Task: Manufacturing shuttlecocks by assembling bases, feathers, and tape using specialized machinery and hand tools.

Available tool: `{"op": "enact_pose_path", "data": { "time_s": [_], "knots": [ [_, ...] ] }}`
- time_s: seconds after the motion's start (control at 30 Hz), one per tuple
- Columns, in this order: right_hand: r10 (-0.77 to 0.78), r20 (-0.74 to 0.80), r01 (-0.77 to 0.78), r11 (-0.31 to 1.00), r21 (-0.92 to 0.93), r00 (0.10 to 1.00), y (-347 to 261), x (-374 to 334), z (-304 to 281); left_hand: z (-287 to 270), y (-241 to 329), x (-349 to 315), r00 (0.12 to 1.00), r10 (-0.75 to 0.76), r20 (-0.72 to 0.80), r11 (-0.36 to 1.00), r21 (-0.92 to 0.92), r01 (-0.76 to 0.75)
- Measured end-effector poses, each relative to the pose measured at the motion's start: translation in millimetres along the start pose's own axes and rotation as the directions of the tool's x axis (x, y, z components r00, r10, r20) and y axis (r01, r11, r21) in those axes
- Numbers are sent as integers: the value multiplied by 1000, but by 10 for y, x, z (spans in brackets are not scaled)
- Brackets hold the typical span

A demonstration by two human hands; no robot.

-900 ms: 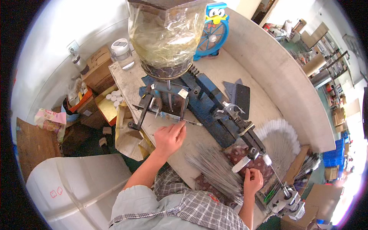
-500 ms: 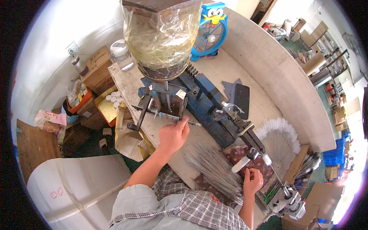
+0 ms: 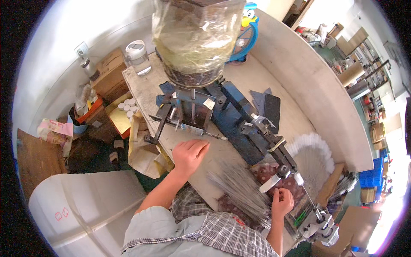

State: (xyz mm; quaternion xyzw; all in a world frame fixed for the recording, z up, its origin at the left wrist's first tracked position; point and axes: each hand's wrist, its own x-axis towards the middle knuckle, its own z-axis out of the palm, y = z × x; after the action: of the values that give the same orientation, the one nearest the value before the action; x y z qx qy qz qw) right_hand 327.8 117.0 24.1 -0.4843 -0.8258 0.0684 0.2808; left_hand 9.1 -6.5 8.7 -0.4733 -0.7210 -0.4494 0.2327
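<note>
My left hand (image 3: 190, 155) is just below the front bar (image 3: 203, 132) of the blue and black bench machine (image 3: 239, 115), apart from it. Its fingers are pressed together; anything between them is too small to make out. Beside the white-handled lever (image 3: 269, 183), my right hand (image 3: 283, 202) is closed in a pinch, its contents hidden. A thin metal rod (image 3: 309, 195) with a white tip slants between the machine's arm and a metal chuck (image 3: 319, 218). A bundle of thin grey wires (image 3: 242, 186) lies between my hands.
A plastic-wrapped drum (image 3: 197, 47) rises above the machine. White-tipped brushes (image 3: 312, 154) fan out at right near a dark phone (image 3: 272, 113). A clear jar (image 3: 138, 58) stands at the table's left corner; cartons (image 3: 109, 73) and a paper bag (image 3: 145, 150) sit beyond the edge.
My left hand has come off the machine's front bar and moved slightly down and left. My right hand stays in the same place. The whole view has shifted a little.
</note>
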Motion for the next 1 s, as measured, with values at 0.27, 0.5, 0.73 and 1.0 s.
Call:
{"op": "enact_pose_path", "data": {
  "time_s": [0.27, 0.5, 0.73, 1.0],
  "knots": [
    [107, 68, -116, 982, 151, 992, 30, -40, -36, -1, 95, -50, 940, -330, 84, 927, -157, 340],
    [-326, 181, 212, 861, 461, 928, -1152, 416, -2, 20, 94, -111, 865, -488, 113, 836, -224, 501],
    [-579, 62, 453, 696, 558, 813, -1896, 1116, 880, 30, -49, -138, 282, -754, 593, -225, -637, 738],
    [-283, 583, -100, 837, 537, 762, -2087, 1212, 1171, 101, -206, -193, 258, -738, 623, -407, -717, 567]
  ]
}}
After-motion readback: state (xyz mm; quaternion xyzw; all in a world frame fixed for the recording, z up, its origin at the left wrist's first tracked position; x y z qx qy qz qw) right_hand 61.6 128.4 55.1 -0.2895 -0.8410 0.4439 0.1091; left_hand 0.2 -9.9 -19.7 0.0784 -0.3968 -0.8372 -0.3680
